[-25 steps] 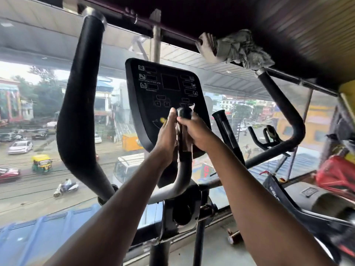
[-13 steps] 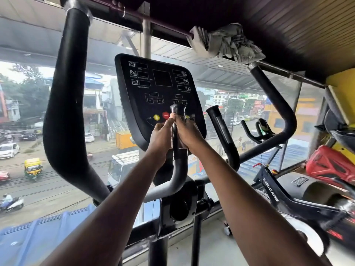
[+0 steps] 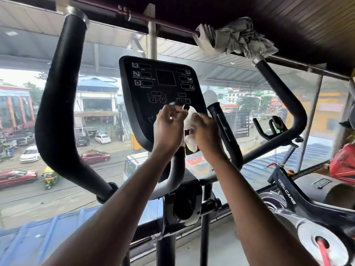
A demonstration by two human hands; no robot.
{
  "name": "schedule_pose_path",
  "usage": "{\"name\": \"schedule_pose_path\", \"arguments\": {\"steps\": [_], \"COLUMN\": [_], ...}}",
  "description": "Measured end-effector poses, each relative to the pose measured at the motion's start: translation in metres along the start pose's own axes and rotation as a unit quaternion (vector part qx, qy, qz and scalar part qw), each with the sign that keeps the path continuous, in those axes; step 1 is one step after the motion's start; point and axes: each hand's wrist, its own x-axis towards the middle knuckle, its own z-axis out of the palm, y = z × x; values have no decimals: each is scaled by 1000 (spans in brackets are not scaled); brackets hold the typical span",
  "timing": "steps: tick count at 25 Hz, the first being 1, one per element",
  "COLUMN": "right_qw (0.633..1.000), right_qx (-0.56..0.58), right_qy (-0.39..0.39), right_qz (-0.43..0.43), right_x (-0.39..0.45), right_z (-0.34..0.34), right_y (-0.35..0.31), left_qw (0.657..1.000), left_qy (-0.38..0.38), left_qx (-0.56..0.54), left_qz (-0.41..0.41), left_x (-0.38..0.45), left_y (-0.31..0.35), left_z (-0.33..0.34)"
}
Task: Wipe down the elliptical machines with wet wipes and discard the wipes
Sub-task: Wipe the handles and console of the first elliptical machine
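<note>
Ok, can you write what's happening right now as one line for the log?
step: wiping inner grip | left hand: holds grip top | right hand: holds white wipe against grip | console: behind hands

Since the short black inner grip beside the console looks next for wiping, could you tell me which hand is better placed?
Probably the right hand: it holds the crumpled white wet wipe and is nearer that short black inner grip.

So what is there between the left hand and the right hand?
A white wet wipe, bunched, with the right hand holding it beside the left hand, in the head view.
</note>
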Motion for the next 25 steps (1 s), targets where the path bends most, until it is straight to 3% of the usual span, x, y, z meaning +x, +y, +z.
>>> {"name": "schedule_pose_path", "arguments": {"steps": [2, 4, 7, 9, 11, 15, 19, 22, 25], "right_qw": [959, 950, 999, 977, 956, 958, 930, 924, 884], "right_qx": [269, 294, 14, -133, -196, -236, -330, -336, -425], "right_qy": [-3, 0, 7, -24, -2, 62, -134, -157, -140], "right_qz": [92, 101, -51, -163, -218, -151, -95, -95, -138], "right_x": [3, 11, 11, 6, 15, 59, 57, 74, 69], "right_z": [-19, -39, -67, -79, -97, -121, -77, -58, -58], "right_y": [-2, 6, 29, 48, 59, 68, 83, 80, 87], "left_qw": [995, 984, 959, 942, 929, 945, 933, 920, 913], "left_qy": [-97, -150, -130, -147, -171, -110, -96, -108, -99], "left_qx": [4, -78, -176, -218, -239, -192, -227, -259, -279], "left_qz": [5, -63, -178, -209, -226, -242, -261, -275, -280], "left_x": [-8, -17, -18, -19, -23, -16, 2, 12, 17], "left_y": [9, 14, 13, 11, 9, -1, -5, -15, -17], "left_z": [19, 41, 67, 78, 91, 108, 112, 108, 108]}}
